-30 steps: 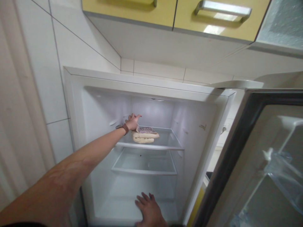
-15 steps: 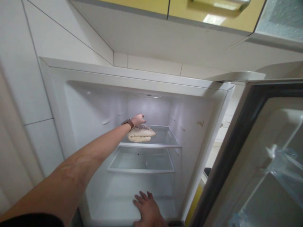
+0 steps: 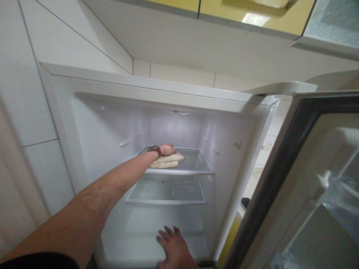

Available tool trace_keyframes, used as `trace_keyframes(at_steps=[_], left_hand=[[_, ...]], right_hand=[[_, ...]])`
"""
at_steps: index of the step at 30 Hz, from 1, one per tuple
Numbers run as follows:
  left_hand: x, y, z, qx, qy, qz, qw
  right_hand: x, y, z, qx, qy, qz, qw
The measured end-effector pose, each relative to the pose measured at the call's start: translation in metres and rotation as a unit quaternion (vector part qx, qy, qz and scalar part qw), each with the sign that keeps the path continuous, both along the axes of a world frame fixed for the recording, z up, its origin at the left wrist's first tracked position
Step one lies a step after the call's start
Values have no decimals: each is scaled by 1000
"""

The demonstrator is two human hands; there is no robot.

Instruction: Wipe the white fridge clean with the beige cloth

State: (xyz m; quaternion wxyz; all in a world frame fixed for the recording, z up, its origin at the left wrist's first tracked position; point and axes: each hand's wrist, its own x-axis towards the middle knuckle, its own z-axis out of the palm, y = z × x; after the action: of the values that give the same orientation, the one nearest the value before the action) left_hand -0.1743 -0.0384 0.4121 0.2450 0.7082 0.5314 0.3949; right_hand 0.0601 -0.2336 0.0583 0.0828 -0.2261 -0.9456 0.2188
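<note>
A folded cream cloth (image 3: 165, 164) lies on the upper glass shelf (image 3: 193, 161) of a refrigerator. My left hand (image 3: 167, 150), with a brown-strapped watch (image 3: 155, 150) at the wrist, rests on top of the cloth, its fingers stretched toward the right and not wrapped round it. The undersides of those fingers are hidden. Lower down, my right hand (image 3: 176, 249) is held in front of the bottom of the compartment with its fingers spread, holding nothing.
On the right the refrigerator door (image 3: 283, 168) stands open, clear plastic wrap (image 3: 336, 198) on its inner side. A second glass shelf (image 3: 168, 190) with a small dark speck sits below the first. Yellow cabinets (image 3: 252, 15) hang overhead, and a tiled wall (image 3: 39, 104) borders the left.
My left hand has come down from just above the cloth onto its top, covering the dark print seen before. My right hand stays almost still, and the view has shifted slightly.
</note>
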Motion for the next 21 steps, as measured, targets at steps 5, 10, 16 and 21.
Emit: trace_keyframes(at_steps=[5, 10, 16, 21], left_hand=[[15, -6, -8, -4, 60, -29, 998], [18, -12, -13, -15, 110, -59, 992], [19, -19, -9, -15, 128, -72, 989], [21, -22, -6, 5, 77, -72, 994]], right_hand=[[1, 0, 0, 7, -12, 7, 1000], [2, 0, 1, 12, -16, 4, 1000], [2, -1, 5, -12, -14, 3, 1000], [1, -1, 5, -23, 0, 1, 1000]])
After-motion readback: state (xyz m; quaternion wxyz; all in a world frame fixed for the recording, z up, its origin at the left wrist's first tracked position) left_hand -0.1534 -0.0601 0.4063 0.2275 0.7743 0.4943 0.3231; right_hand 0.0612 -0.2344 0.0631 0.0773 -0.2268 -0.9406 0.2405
